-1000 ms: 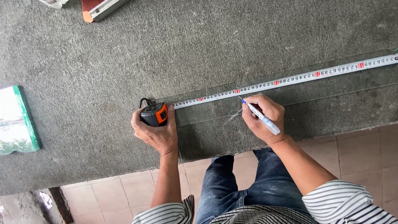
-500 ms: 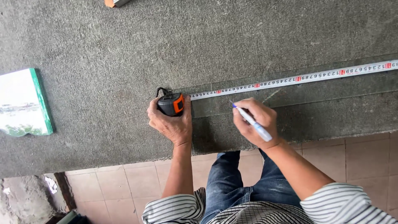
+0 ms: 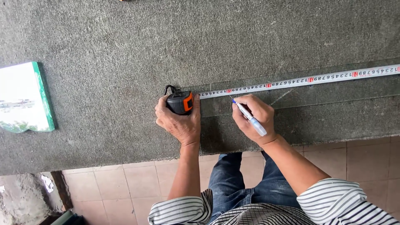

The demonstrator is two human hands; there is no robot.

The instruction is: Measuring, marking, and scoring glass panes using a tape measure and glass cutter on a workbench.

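Seen from above at a grey, felt-covered counter (image 3: 104, 37): left hand (image 3: 180, 121) closed over a black-and-orange tape measure case (image 3: 180, 103), fingers wrapped around its lower side, pinning it to the felt a little in from the near edge. White steel tape blade (image 3: 300, 80) run out flat to the right, reaching the counter's right edge. Right hand (image 3: 255, 117) just below the blade, fingers pinched shut on a white marker pen with a blue tip (image 3: 248, 116), tip down at the blade's lower edge, close to the case.

Against the view a second ago, case and both hands now further right in frame, pen hand tucked nearer the case, tip lowered toward the felt rather than raised over the blade; the head camera has swung too, so part of that shift is only viewpoint. By appearance, measuring settled and marking in hand. Faint pale lines already visible on the felt beside the pen.

At the counter's left edge, a flat rectangular pack (image 3: 23, 98), white-faced with a green border, lying well apart from both hands. Below the near edge, beige floor tiles (image 3: 125, 183), blue jeans (image 3: 233, 179) and striped sleeves (image 3: 341, 200).
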